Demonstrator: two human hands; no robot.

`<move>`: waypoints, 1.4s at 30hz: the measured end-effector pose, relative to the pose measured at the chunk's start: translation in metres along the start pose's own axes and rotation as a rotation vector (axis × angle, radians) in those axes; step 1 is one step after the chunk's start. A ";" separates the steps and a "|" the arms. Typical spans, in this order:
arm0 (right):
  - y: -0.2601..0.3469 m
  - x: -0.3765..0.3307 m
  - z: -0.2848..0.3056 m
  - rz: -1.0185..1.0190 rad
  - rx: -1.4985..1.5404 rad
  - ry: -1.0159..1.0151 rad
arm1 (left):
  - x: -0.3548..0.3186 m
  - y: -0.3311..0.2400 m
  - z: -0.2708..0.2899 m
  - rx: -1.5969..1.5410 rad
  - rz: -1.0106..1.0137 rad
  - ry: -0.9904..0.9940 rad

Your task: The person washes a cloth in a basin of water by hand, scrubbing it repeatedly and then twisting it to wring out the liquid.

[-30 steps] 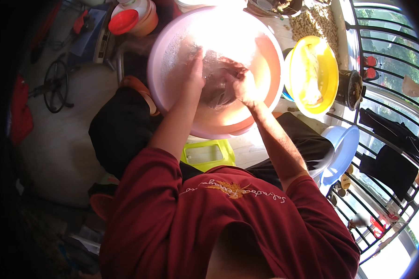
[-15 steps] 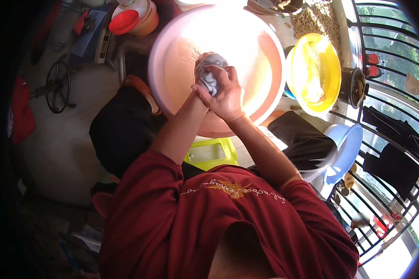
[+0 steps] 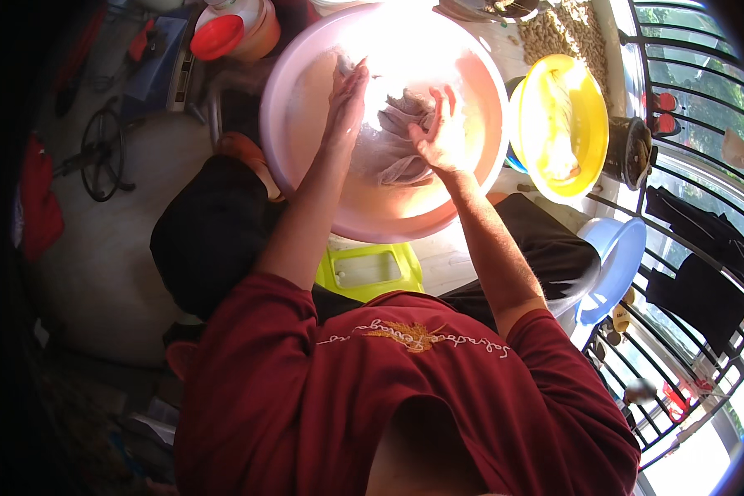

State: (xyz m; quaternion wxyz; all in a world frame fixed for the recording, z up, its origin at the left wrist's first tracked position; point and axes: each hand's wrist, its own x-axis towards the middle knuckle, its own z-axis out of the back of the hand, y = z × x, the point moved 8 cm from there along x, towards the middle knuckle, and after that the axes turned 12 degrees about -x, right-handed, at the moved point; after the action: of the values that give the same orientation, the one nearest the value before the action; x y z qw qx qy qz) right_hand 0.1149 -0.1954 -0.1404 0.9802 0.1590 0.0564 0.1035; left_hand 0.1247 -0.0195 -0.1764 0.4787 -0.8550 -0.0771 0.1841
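A large pink basin (image 3: 274, 157) stands before me, with strong sunlight washing out its far part. Wet grey cloth (image 3: 401, 165) lies loosely spread inside it, in what looks like shallow water. My right hand (image 3: 444, 139) rests at the cloth's right edge, fingers apart and stretched. On the basin's left side is my left hand (image 3: 350, 103), seen edge-on with its fingers extended. A small greyish bit of cloth shows just beyond those fingers; whether the hand touches it is hard to make out in the glare.
To the right stand a yellow basin (image 3: 601, 124) with pale cloth in it and a blue basin (image 3: 624, 264). A lime-green stool (image 3: 372, 289) sits between me and the pink basin. Red and pale containers (image 3: 217, 37) stand at the far left; railings (image 3: 703, 124) run along the right.
My hands were together around the bunched grey cloth. They have parted left and right, and the cloth now lies spread out in the basin.
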 end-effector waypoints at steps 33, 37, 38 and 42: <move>0.027 0.019 0.016 -0.299 0.398 0.086 | -0.030 0.027 -0.002 -0.191 0.343 -0.330; -0.001 0.015 -0.002 -0.240 0.093 0.100 | -0.004 0.010 0.003 -0.216 0.283 -0.132; 0.005 0.013 -0.006 -0.052 0.045 0.046 | 0.007 0.020 0.017 -0.257 0.197 -0.102; 0.006 0.016 -0.027 -0.070 -0.189 0.357 | 0.002 0.015 0.029 -0.110 0.111 -0.195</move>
State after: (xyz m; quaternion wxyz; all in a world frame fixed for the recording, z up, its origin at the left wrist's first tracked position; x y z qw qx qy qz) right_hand 0.1254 -0.1782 -0.1650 0.9682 0.0432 0.2249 0.1009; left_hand 0.1143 -0.0044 -0.2035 0.4103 -0.8609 -0.0858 0.2883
